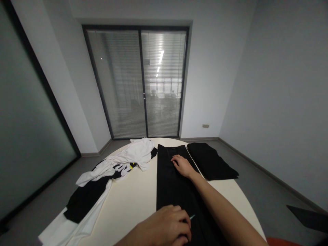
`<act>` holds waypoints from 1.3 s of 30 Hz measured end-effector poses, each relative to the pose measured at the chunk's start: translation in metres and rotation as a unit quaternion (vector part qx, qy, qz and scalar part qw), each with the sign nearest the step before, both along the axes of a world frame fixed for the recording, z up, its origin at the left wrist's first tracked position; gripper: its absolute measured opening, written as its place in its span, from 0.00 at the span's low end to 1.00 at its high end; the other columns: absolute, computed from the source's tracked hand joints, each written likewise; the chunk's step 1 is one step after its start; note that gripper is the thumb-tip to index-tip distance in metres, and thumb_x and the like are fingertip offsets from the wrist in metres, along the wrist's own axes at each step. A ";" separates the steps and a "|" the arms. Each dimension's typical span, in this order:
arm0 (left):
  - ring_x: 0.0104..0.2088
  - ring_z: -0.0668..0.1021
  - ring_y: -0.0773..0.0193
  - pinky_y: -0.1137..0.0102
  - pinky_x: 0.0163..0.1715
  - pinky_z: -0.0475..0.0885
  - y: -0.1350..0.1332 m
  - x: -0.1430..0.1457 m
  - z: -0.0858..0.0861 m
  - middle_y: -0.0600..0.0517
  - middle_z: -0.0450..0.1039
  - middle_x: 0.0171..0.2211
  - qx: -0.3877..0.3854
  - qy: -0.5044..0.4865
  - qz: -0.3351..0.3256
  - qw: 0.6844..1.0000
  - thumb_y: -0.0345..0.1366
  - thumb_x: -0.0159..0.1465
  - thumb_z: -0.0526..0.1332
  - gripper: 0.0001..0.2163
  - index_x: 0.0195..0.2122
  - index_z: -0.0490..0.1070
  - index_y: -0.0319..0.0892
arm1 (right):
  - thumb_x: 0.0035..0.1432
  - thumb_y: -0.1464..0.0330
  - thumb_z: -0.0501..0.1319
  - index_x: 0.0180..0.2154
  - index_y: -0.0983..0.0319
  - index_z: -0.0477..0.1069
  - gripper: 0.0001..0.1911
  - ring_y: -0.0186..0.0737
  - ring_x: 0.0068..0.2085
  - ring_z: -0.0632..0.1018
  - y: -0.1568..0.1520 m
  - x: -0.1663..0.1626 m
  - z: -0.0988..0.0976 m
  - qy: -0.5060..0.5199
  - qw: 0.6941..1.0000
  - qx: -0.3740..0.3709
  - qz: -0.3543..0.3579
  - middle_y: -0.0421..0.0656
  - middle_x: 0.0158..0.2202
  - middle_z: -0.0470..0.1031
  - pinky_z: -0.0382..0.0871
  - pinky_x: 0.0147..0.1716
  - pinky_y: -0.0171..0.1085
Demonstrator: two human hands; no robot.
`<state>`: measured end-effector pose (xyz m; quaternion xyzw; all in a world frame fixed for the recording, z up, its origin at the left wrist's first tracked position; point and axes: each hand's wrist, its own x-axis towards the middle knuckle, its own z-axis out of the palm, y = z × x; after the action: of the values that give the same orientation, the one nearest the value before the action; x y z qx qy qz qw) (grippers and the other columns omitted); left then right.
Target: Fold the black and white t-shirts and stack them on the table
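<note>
Black trousers (174, 184) lie along one round table (133, 201); right hand (182, 165) flat upon them, left hand (167, 228) curled, pinching their near end. One folded black garment (211, 160) beside them.

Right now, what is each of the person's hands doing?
Left hand: fingers curled, pressing on the near end of the black trousers; whether it grips them cannot be told.
Right hand: open, flat on the trousers.
</note>
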<state>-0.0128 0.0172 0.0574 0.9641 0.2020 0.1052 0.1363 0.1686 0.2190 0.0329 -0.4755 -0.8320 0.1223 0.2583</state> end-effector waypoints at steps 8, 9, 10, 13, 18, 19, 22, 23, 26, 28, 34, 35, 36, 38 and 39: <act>0.46 0.74 0.64 0.70 0.49 0.68 0.003 -0.006 0.001 0.55 0.75 0.45 -0.056 -0.029 0.021 0.998 0.35 0.63 0.65 0.05 0.41 0.73 0.47 | 0.55 0.78 0.53 0.52 0.62 0.74 0.24 0.44 0.59 0.72 0.010 0.036 -0.008 -0.031 0.997 -0.025 0.072 0.48 0.54 0.76 0.61 0.62 0.44; 0.46 0.74 0.64 0.70 0.48 0.68 0.004 -0.008 0.001 0.55 0.75 0.45 -0.059 -0.027 0.023 0.998 0.35 0.62 0.66 0.06 0.41 0.74 0.47 | 0.53 0.80 0.53 0.52 0.62 0.74 0.27 0.44 0.61 0.71 0.011 0.041 -0.010 -0.033 0.996 -0.031 0.080 0.48 0.56 0.75 0.60 0.63 0.45; 0.45 0.74 0.64 0.70 0.47 0.69 0.005 -0.009 0.002 0.55 0.75 0.45 -0.062 -0.024 0.027 0.997 0.35 0.61 0.66 0.08 0.42 0.74 0.48 | 0.51 0.81 0.53 0.53 0.62 0.74 0.28 0.44 0.62 0.69 0.012 0.045 -0.012 -0.039 0.995 -0.038 0.085 0.48 0.57 0.74 0.58 0.64 0.45; 0.44 0.74 0.64 0.71 0.44 0.69 0.008 -0.014 0.003 0.56 0.74 0.44 -0.066 -0.011 0.039 0.997 0.34 0.59 0.66 0.08 0.40 0.75 0.48 | 0.51 0.81 0.54 0.52 0.62 0.74 0.27 0.45 0.64 0.67 0.010 0.053 -0.012 -0.061 0.992 -0.039 0.099 0.48 0.59 0.72 0.57 0.65 0.46; 0.42 0.74 0.63 0.70 0.43 0.69 0.008 -0.014 0.007 0.55 0.74 0.41 -0.056 0.018 0.036 0.998 0.33 0.57 0.64 0.05 0.36 0.73 0.46 | 0.58 0.73 0.58 0.40 0.59 0.76 0.10 0.47 0.57 0.73 0.005 0.055 -0.002 -0.051 0.992 0.002 0.117 0.49 0.54 0.74 0.64 0.59 0.47; 0.42 0.74 0.63 0.70 0.43 0.69 0.008 -0.013 0.009 0.55 0.74 0.41 -0.053 0.017 0.035 0.998 0.32 0.57 0.64 0.06 0.36 0.73 0.45 | 0.58 0.73 0.58 0.39 0.59 0.75 0.09 0.47 0.56 0.73 0.004 0.054 -0.001 -0.041 0.992 0.009 0.118 0.49 0.54 0.74 0.65 0.58 0.47; 0.44 0.74 0.63 0.69 0.47 0.68 0.006 -0.010 0.012 0.55 0.74 0.43 -0.049 -0.007 0.028 0.998 0.30 0.57 0.63 0.07 0.37 0.71 0.44 | 0.61 0.72 0.56 0.40 0.59 0.72 0.08 0.45 0.54 0.74 0.003 0.052 -0.001 -0.002 0.993 0.032 0.109 0.48 0.52 0.74 0.66 0.56 0.46; 0.46 0.74 0.63 0.68 0.49 0.68 0.005 -0.009 0.012 0.54 0.74 0.45 -0.052 -0.016 0.023 0.998 0.30 0.57 0.63 0.07 0.37 0.71 0.44 | 0.62 0.72 0.55 0.41 0.59 0.72 0.08 0.45 0.54 0.74 0.003 0.052 -0.002 0.010 0.994 0.039 0.098 0.48 0.52 0.74 0.66 0.56 0.46; 0.51 0.73 0.60 0.65 0.52 0.66 0.003 -0.007 0.010 0.53 0.72 0.51 -0.061 -0.019 0.004 0.998 0.34 0.62 0.63 0.06 0.41 0.72 0.46 | 0.62 0.72 0.55 0.45 0.59 0.72 0.11 0.45 0.56 0.72 0.002 0.050 -0.009 0.000 0.997 0.038 0.064 0.48 0.54 0.73 0.64 0.58 0.46; 0.53 0.73 0.58 0.63 0.54 0.66 0.002 -0.007 0.009 0.53 0.71 0.54 -0.062 -0.008 -0.006 0.998 0.37 0.64 0.63 0.06 0.42 0.73 0.47 | 0.61 0.74 0.55 0.48 0.59 0.73 0.15 0.46 0.59 0.70 0.001 0.050 -0.014 -0.035 0.998 0.024 0.052 0.48 0.57 0.71 0.61 0.60 0.47; 0.54 0.72 0.60 0.64 0.56 0.65 0.003 -0.004 0.006 0.54 0.71 0.55 -0.066 -0.025 -0.014 0.997 0.36 0.66 0.62 0.03 0.40 0.75 0.47 | 0.65 0.69 0.54 0.50 0.58 0.76 0.16 0.47 0.60 0.69 0.000 0.041 -0.009 -0.060 0.998 -0.030 0.005 0.48 0.60 0.69 0.59 0.61 0.46; 0.55 0.72 0.60 0.64 0.56 0.64 0.003 -0.004 0.005 0.54 0.71 0.55 -0.067 -0.028 -0.013 0.997 0.36 0.66 0.62 0.03 0.40 0.75 0.47 | 0.66 0.66 0.53 0.48 0.58 0.77 0.16 0.47 0.59 0.70 -0.001 0.037 -0.007 -0.054 0.998 -0.040 -0.009 0.48 0.59 0.70 0.59 0.61 0.47; 0.56 0.72 0.60 0.63 0.57 0.64 0.003 -0.004 0.004 0.53 0.70 0.56 -0.067 -0.030 -0.014 0.997 0.35 0.66 0.62 0.03 0.40 0.75 0.47 | 0.67 0.62 0.53 0.46 0.58 0.78 0.16 0.48 0.59 0.71 -0.002 0.032 -0.005 -0.048 0.997 -0.048 -0.024 0.48 0.59 0.70 0.59 0.61 0.47; 0.58 0.70 0.59 0.63 0.59 0.63 0.003 -0.003 0.002 0.53 0.69 0.58 -0.066 -0.034 -0.017 0.997 0.35 0.67 0.62 0.03 0.39 0.76 0.47 | 0.65 0.56 0.55 0.42 0.58 0.79 0.18 0.51 0.59 0.71 -0.004 0.020 -0.002 -0.037 0.996 -0.059 -0.055 0.49 0.59 0.71 0.59 0.61 0.50; 0.58 0.70 0.59 0.63 0.59 0.63 0.003 -0.003 0.002 0.52 0.68 0.58 -0.066 -0.037 -0.019 0.997 0.35 0.67 0.62 0.03 0.39 0.76 0.47 | 0.64 0.55 0.57 0.40 0.57 0.80 0.17 0.53 0.60 0.70 -0.005 0.014 -0.002 -0.033 0.995 -0.066 -0.071 0.49 0.59 0.71 0.58 0.61 0.52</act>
<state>-0.0160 0.0198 0.0596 0.9522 0.1845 0.1247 0.2090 0.1827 0.2140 0.0311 -0.5533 -0.7943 0.1420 0.2067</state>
